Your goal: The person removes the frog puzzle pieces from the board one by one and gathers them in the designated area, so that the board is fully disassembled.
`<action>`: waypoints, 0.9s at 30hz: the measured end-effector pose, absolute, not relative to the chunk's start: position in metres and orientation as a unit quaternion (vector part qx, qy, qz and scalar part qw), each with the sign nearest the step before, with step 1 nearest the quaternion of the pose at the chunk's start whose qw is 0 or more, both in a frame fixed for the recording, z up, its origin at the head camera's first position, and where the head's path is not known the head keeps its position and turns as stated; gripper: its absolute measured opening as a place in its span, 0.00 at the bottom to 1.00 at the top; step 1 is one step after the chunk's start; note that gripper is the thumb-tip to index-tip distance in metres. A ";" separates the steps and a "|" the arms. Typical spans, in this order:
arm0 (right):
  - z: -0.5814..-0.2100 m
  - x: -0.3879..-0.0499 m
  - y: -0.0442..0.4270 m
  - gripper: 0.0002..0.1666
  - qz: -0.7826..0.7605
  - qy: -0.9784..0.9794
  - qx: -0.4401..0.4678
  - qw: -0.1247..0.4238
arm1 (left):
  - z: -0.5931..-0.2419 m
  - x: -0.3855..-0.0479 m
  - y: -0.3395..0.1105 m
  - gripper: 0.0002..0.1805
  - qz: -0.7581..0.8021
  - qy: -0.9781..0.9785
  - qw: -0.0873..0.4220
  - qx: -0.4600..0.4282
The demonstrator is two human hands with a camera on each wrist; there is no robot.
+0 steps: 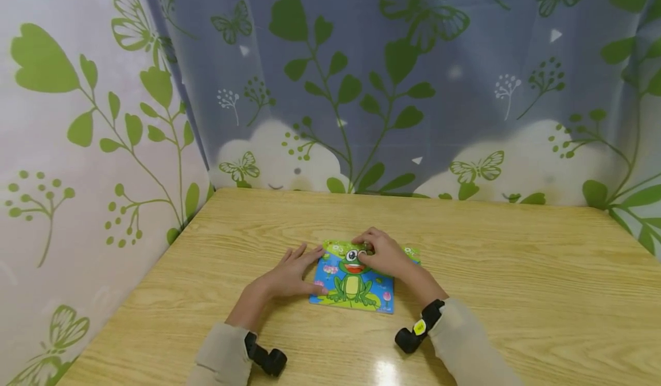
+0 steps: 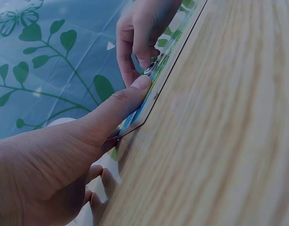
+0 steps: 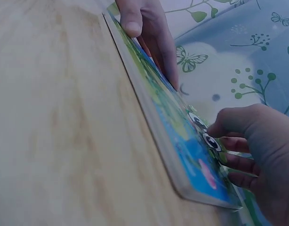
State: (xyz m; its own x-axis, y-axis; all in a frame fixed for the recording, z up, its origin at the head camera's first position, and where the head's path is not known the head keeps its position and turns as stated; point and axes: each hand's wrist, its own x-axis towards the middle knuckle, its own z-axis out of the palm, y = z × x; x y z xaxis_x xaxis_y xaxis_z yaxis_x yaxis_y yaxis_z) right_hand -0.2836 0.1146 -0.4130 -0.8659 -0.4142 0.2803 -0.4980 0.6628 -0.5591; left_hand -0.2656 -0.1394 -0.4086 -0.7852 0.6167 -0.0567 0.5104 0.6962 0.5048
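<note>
A picture board with a smiling green frog (image 1: 353, 285) on blue water lies flat on the table. My left hand (image 1: 289, 274) steadies its left side, the thumb resting on the board's rim and the fingers stretched along the edge. In the left wrist view that thumb (image 2: 121, 103) presses on the face near the corner. My right hand (image 1: 384, 254) is over the frog's head, its thumb and curled fingers pinching a piece with the frog's eyes (image 3: 208, 136). Whether this piece stands clear of the board is hard to tell. The right hand covers the board's upper right part.
A wood-grain table (image 1: 490, 294) carries the board. Behind it hangs a blue curtain (image 1: 454, 88) with green leaves and butterflies, and a pale printed curtain (image 1: 62, 145) borders the left side. Black wrist cameras (image 1: 410, 340) sit on both wrists.
</note>
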 end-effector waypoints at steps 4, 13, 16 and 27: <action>-0.409 -0.284 0.116 0.21 0.318 -0.911 0.260 0.040 | -0.409 -0.267 -0.139 0.49 0.230 0.916 0.109 0.309; -0.407 -0.284 0.118 0.25 0.309 -0.911 0.271 0.012 | -0.409 -0.266 -0.139 0.49 0.233 0.915 0.111 0.312; -0.407 -0.284 0.118 0.25 0.310 -0.911 0.271 0.011 | -0.409 -0.267 -0.140 0.49 0.232 0.915 0.109 0.312; -0.408 -0.285 0.120 0.24 0.301 -0.909 0.286 0.032 | -0.407 -0.267 -0.140 0.50 0.230 0.914 0.111 0.314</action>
